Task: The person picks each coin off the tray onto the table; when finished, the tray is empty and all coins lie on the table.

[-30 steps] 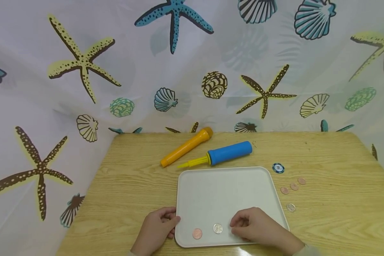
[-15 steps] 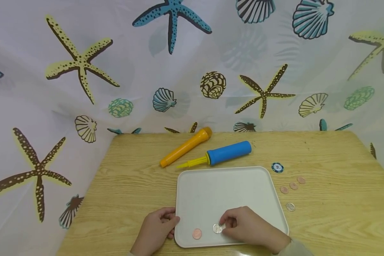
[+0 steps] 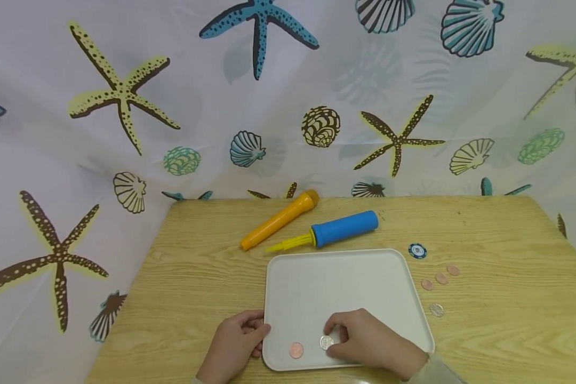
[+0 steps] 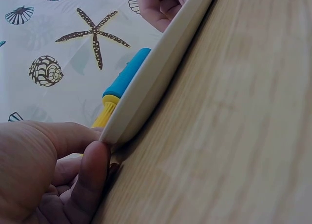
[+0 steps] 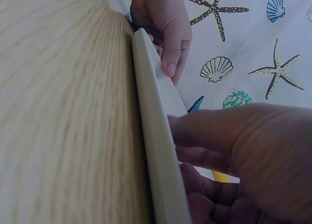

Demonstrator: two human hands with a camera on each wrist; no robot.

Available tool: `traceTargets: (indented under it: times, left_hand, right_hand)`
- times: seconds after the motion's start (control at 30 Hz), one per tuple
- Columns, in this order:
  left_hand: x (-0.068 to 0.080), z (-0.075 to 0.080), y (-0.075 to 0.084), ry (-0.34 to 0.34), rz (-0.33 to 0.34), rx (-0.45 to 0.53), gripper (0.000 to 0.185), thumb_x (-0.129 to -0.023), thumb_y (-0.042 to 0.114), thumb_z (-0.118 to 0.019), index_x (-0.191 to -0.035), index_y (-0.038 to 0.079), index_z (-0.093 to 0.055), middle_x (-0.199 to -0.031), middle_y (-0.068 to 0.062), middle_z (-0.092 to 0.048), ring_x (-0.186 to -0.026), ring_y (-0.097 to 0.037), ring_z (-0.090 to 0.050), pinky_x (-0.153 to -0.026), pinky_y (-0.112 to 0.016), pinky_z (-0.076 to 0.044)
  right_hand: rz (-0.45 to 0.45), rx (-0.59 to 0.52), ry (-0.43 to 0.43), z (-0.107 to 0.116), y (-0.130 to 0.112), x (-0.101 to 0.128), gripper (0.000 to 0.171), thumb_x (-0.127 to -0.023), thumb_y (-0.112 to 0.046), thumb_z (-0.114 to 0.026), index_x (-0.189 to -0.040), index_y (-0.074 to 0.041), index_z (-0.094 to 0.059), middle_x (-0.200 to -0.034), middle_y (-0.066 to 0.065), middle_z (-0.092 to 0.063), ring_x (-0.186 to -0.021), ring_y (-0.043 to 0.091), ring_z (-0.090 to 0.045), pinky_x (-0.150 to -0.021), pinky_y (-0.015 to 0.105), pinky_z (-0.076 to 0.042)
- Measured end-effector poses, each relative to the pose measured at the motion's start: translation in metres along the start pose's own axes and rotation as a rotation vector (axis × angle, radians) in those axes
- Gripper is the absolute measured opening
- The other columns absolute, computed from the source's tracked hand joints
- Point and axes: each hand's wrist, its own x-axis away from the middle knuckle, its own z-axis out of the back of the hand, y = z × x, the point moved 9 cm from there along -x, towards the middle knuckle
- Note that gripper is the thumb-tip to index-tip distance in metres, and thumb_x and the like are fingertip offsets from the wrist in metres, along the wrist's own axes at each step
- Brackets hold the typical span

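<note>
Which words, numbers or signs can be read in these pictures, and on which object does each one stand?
No text can be read with certainty.
Blue and white chip on the table: a mark in its white centre, too small to read.
Silver coin at the right hand, in the tray: relief too blurred to read.
Copper coin in the tray: nothing legible.
Blue pump and orange tube: no label visible.
</note>
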Motion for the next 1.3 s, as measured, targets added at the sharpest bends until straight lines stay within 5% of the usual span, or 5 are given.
traceTargets:
  times: [0.47, 0.83, 1.3]
  left_hand:
    - [0.001, -0.002, 0.0, -0.004, -0.002, 0.013, 0.044, -0.093, 0.017, -0.073, -0.129, -0.007, -0.062, -0.091, -0.007, -0.065, -0.065, -0.015, -0.064, -0.056, -0.029, -0.059]
    - [-0.001, -0.002, -0.001, -0.002, -0.007, 0.002, 0.043, -0.093, 0.016, -0.073, -0.128, -0.007, -0.063, -0.09, -0.007, -0.064, -0.064, -0.015, -0.064, -0.056, -0.029, -0.059]
    - [0.003, 0.002, 0.005, 0.009, -0.013, -0.011, 0.043, -0.093, 0.016, -0.073, -0.128, -0.007, -0.063, -0.09, -0.006, -0.064, -0.063, -0.015, -0.064, -0.055, -0.028, -0.059]
  right_hand:
    - [-0.132, 0.09, -0.028, -0.005, -0.005, -0.008, 0.016, -0.079, -0.008, -0.073, -0.085, -0.019, -0.063, -0.068, -0.005, -0.052, -0.063, 0.011, -0.047, -0.054, 0.026, -0.04]
    - [-0.023, -0.053, 0.017, 0.001, 0.0, 0.004, 0.017, -0.086, -0.009, -0.075, -0.085, -0.019, -0.061, -0.074, -0.009, -0.06, -0.067, 0.007, -0.054, -0.058, 0.022, -0.047]
    - [-0.062, -0.297, 0.077, 0.029, 0.028, 0.026, 0.01, -0.09, -0.023, -0.076, -0.095, -0.015, -0.076, -0.085, 0.0, -0.069, -0.077, 0.013, -0.061, -0.065, 0.022, -0.054]
